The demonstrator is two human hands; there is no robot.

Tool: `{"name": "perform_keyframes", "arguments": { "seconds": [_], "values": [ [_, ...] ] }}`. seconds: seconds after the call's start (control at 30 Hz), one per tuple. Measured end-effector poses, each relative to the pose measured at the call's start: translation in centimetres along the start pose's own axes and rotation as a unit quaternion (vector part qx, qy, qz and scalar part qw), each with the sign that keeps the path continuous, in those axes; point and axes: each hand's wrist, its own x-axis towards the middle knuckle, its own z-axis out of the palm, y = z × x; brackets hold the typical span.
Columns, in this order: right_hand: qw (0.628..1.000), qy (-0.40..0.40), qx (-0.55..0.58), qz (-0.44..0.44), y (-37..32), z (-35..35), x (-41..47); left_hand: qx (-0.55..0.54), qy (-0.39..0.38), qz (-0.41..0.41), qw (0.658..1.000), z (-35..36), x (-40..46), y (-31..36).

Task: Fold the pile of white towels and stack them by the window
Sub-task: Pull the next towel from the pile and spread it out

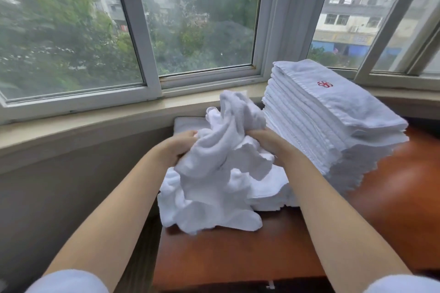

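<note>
Towels fill the middle of the view: a crumpled white towel is bunched up between both hands above the reddish-brown tabletop. The left hand grips its left side, the right hand grips the right, fingers buried in the cloth. Under it lie more loose towels, probably on a low folded layer, though the heap hides the join. A tall stack of folded towels, its top one bearing a red emblem, stands just right, beside the window sill.
</note>
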Motion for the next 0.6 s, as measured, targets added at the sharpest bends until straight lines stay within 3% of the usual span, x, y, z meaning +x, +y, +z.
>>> {"name": "perform_keyframes", "arguments": {
  "seconds": [0.13, 0.27, 0.4, 0.6],
  "values": [
    [0.981, 0.014, -0.077, 0.176, 6.0, -4.6, -3.4, 0.144, -0.124, -0.077, 0.979, 4.2, -0.6, 0.6],
    [0.946, 0.035, -0.064, 0.317, 11.5, -8.8, -6.6, 0.191, -0.159, -0.120, 0.961, 11.8, -0.5, 0.2],
    [0.938, 0.039, -0.005, 0.344, 14.4, -13.6, -10.4, 0.228, -0.202, -0.129, 0.944, 19.3, 0.4, 0.3],
    [0.931, 0.061, -0.003, 0.360, 17.3, -24.1, -15.2, 0.278, -0.236, -0.117, 0.924, 32.1, 2.4, 3.0]
  ]
}}
